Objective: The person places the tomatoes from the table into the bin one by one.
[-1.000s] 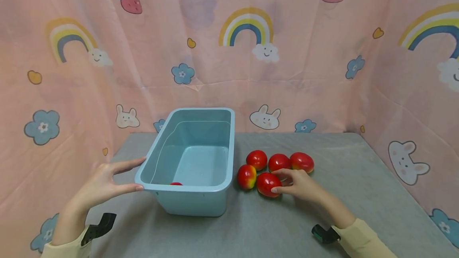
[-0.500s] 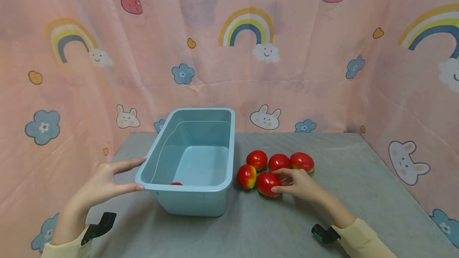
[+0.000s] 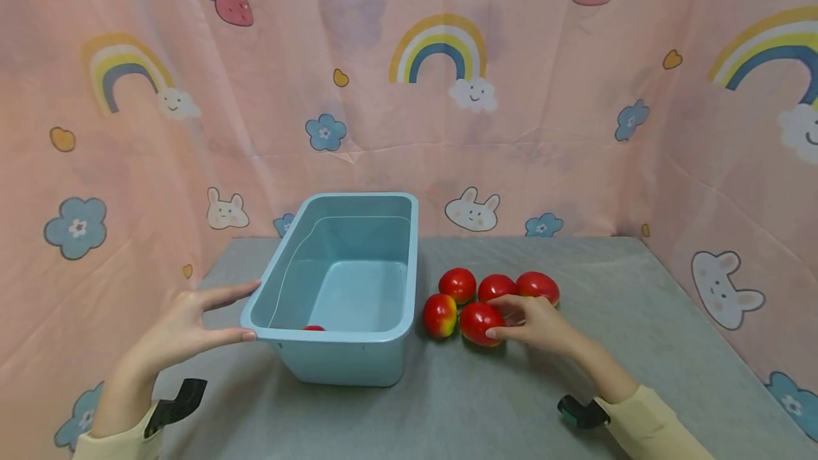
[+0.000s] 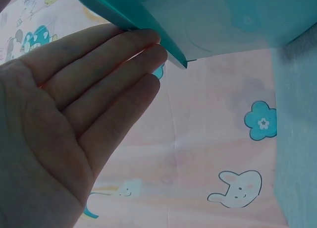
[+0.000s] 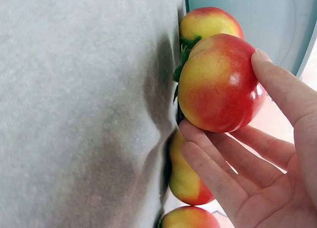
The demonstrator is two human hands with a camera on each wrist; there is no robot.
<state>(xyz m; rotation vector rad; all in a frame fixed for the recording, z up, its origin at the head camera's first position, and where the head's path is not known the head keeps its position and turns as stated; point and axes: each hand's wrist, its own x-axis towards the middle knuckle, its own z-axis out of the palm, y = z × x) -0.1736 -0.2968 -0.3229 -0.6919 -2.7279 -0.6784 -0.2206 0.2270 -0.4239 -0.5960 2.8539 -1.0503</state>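
Observation:
My right hand point(image 3: 543, 325) grips a red tomato point(image 3: 479, 324) at its right side. In the right wrist view the tomato point(image 5: 220, 84) shows a yellow-red side and green leaves at its stem end, with the thumb on top and fingers beneath. My left hand point(image 3: 185, 325) touches the front left corner of a light blue bin point(image 3: 339, 360), thumb and forefinger spread. In the left wrist view its straight fingers point(image 4: 104, 74) lie against the rim. A red piece point(image 3: 313, 328) shows inside the bin, mostly hidden by the front rim.
Several more tomatoes lie on the grey table point(image 3: 486, 403) right of the bin: one at the left point(image 3: 439, 316), one at the back point(image 3: 457, 285), and two beside each other point(image 3: 495, 288) behind the right hand. A pink patterned curtain point(image 3: 549, 148) hangs around the table.
My right hand has shifted slightly up and to the right, and the tomato in its grip has risen a little with it. The left hand and bin have stayed put.

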